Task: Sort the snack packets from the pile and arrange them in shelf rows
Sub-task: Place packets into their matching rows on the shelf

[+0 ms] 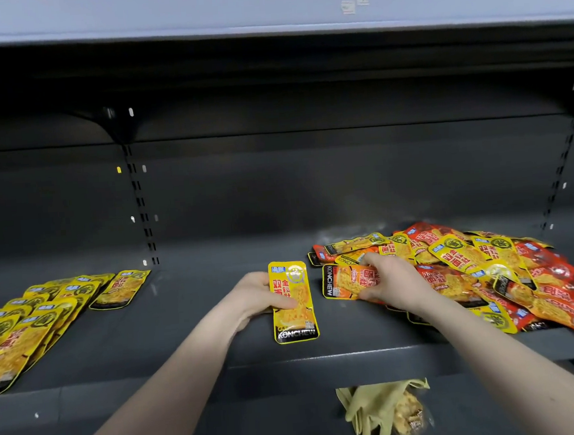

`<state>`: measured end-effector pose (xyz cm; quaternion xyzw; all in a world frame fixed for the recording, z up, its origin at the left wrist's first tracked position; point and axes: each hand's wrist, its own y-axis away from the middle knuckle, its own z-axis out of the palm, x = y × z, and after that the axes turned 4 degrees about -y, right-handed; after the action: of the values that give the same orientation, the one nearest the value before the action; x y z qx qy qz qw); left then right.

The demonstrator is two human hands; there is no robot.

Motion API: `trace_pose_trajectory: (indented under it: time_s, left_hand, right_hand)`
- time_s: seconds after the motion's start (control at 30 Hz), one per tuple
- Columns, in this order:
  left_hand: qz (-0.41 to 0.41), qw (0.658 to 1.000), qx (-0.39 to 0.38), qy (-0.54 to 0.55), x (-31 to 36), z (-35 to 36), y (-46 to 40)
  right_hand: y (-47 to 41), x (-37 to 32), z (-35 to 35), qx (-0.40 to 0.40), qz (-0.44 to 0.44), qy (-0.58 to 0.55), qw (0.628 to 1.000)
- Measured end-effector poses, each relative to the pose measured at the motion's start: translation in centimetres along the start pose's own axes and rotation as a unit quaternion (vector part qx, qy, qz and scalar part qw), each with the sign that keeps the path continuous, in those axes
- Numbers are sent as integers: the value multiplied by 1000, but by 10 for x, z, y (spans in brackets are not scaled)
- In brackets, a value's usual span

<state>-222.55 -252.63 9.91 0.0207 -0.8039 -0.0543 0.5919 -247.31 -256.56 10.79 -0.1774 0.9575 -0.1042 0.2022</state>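
The shelf (pixel 218 325) is dark metal with a dull, smooth top. The yellow snack packet (pixel 294 302) is shiny plastic foil, and so are the packets in the pile (pixel 472 271). The rubber gloves (pixel 373 413) below look soft and matt.

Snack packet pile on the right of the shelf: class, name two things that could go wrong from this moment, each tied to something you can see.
1. The pile spills over the shelf's front edge at the right; as the right hand pulls out an orange packet, loose packets may slide off.
2. The left hand holds a yellow packet by one side only, so it might slip before reaching the yellow rows.
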Motion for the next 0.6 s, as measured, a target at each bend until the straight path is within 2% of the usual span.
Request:
trace_pose_trajectory:
  time_s: [0.07, 0.27, 0.4, 0.6]
  left_hand:
    - [6, 1000, 6, 4, -1, -3, -1]
    - [17, 999, 13, 34, 0, -1, 0]
    - [17, 997, 66, 26, 0, -3, -1]
    - [36, 987, 157, -12, -2, -5, -5]
  right_hand:
    - [-2, -3, -2, -4, 0, -22, 1000]
    - [-8, -3, -2, 40, 41, -181, 982]
    - [-10, 0, -3, 31, 64, -260, 963]
    - [-6, 2, -3, 6, 90, -396, 914]
